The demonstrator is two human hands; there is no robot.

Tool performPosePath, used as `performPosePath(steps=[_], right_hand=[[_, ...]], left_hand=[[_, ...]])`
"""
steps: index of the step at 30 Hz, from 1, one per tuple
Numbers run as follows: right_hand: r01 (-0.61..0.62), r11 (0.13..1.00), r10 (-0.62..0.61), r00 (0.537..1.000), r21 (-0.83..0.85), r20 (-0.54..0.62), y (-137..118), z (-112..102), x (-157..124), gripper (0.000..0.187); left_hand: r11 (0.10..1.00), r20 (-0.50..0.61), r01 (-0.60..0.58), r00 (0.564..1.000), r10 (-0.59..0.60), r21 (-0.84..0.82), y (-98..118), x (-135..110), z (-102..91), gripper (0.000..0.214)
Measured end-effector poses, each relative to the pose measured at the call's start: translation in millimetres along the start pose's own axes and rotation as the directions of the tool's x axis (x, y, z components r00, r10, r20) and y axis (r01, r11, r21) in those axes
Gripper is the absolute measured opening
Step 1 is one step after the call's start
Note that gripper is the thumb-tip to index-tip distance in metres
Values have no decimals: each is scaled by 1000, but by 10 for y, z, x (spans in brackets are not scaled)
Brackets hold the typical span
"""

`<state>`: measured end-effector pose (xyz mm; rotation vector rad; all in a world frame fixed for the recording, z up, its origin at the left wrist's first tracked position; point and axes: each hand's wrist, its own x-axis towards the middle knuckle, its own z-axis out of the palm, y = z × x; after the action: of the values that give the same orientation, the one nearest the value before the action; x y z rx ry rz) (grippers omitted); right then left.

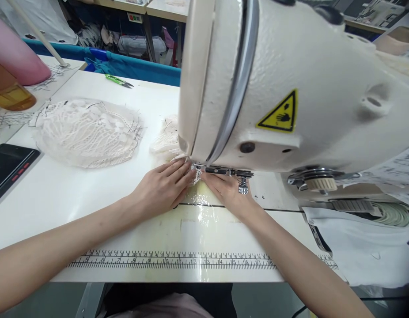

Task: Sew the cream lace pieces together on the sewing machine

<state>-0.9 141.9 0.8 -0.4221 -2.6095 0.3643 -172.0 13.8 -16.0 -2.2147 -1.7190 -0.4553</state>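
Observation:
Below the head of a white sewing machine (221, 88), a piece of white lace fabric (168, 134) runs under the presser foot (199, 168). My left hand (166, 183) is closed on the lace just left of the foot, fingers together and slightly bent over it. On the other side, my right hand (229, 187) lies low on the machine bed with its fingers stretched toward the lace edge. Metal parts by the foot cover some of those fingers. A stack of cut lace pieces (88, 132) with loose dark threads rests to the left.
Green thread snips (119, 81) lie at the back of the table. A black phone (10, 170), a pink thread cone (19, 53) and an amber cone (12, 92) stand at the left. A printed ruler (178, 260) crosses the front edge; white cloth (363, 247) lies right.

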Motion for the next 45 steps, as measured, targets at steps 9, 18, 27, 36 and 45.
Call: performPosePath(steps=[9, 18, 27, 36, 45], right_hand=[[27, 1000, -28, 999, -5, -46, 63, 103, -36, 21], [112, 989, -115, 993, -99, -19, 144, 191, -231, 25], [93, 986, -84, 994, -140, 67, 66, 190, -234, 38], [80, 968, -57, 993, -240, 100, 32, 195, -214, 41], [60, 951, -31, 994, -303, 101, 50, 248, -229, 41]], left_hand=[[998, 33, -62, 998, 61, 32, -13, -5, -16, 33], [992, -8, -92, 996, 93, 84, -14, -31, -23, 32], [987, -60, -62, 996, 72, 146, -8, 16, -63, 29], [988, -6, -11, 1000, 12, 151, 2, 27, -46, 33], [994, 28, 23, 999, -26, 103, -1, 11, -41, 35]])
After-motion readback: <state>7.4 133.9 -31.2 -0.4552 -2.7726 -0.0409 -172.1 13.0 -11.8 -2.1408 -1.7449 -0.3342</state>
